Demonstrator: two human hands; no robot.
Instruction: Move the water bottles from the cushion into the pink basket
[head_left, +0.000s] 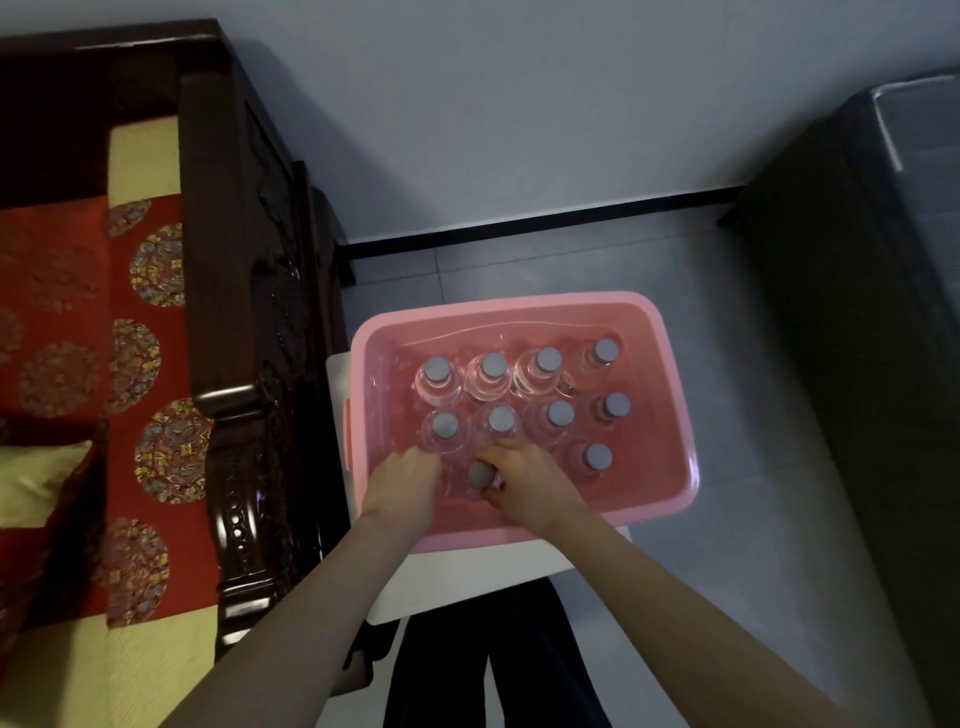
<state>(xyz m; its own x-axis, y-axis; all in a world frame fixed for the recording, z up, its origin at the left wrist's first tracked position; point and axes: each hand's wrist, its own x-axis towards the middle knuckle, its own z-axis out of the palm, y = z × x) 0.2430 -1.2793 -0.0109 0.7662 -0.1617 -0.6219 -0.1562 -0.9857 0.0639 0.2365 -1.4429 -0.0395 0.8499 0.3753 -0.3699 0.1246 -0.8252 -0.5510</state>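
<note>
The pink basket (670, 364) stands on a white stool and holds several clear water bottles (493, 366) upright, all with grey caps. My right hand (530, 480) is inside the basket at its near side, fingers wrapped around a bottle (480, 474) whose cap shows beside my thumb. Low in the basket's near left corner, my left hand (405, 486) has its fingers curled downward; what lies under it is hidden. The red patterned cushion (150, 364) lies on the dark wooden sofa at the left, and I see no bottles on it.
The carved wooden sofa arm (244, 374) stands right against the stool's (441, 577) left side. A dark cabinet (857, 312) fills the right. Grey tiled floor (753, 519) lies between them, with a pale wall behind. My dark trouser legs show below the stool.
</note>
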